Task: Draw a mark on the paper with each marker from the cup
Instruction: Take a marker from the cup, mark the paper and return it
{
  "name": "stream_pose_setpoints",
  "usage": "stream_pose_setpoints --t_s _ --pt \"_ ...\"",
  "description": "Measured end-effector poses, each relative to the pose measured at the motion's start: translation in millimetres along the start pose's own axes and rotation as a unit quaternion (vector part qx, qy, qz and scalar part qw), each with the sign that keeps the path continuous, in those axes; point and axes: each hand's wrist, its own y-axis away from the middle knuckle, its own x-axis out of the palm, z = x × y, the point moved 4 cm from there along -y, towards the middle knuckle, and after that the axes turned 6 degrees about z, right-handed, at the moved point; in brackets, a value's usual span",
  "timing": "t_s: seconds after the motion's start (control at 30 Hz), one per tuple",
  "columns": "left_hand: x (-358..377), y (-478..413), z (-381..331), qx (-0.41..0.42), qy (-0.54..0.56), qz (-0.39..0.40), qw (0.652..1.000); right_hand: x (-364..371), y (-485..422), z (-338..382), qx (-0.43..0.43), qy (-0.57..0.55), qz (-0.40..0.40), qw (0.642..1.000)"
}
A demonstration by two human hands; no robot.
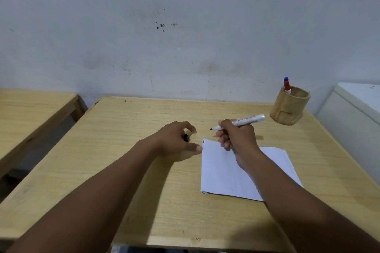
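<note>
marker [239, 122] uncapped in right hand [236, 137]; left hand [174, 139] grips cap [186, 138]

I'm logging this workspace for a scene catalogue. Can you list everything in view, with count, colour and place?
Table: one, light wood, centre.
Second table: one, light wood, far left.
Paper: one sheet, white, right of centre, small black mark at its far left corner.
Cup: one, wooden, far right corner of the table.
Markers in cup: apparently two, blue and red caps.
Black marker: one, white barrel, uncapped.
Cap: one, black.
White unit: one, right edge.
Left hand: grip on the cap.
Right hand: grip on the black marker.
</note>
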Motion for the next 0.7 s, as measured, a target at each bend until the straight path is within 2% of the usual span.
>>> stream_pose_setpoints --t_s 0.07,0.13,0.23,0.37,0.5,0.7 --pt "-7.9 -1.9 2.0 0.016 0.015 -0.024 0.999 -4.9 -3.7 7.1 0.051 -0.116 -0.005 0.992" --pt "-16.8 -3.1 0.8 0.032 0.028 -0.06 0.997 -12.5 -8.7 21.2 0.053 -0.185 -0.018 0.981" --pt "-35.7 -4.0 -15.5 0.055 0.177 -0.112 0.976 -25.5 -11.1 55.3 0.024 -0.173 -0.008 0.985" --pt "-57.9 -12.8 -64.0 0.071 0.388 -0.165 0.904 -41.2 -6.9 101.2 -0.01 -0.139 0.06 0.988" --pt "-51.8 -39.4 -113.9 0.073 0.509 -0.129 0.848 -52.1 -4.8 127.9 -0.055 -0.133 0.059 0.988" --pt "-29.1 -68.3 -168.7 0.094 0.566 -0.054 0.817 -71.4 -8.7 144.0 -0.117 -0.142 0.017 0.983"
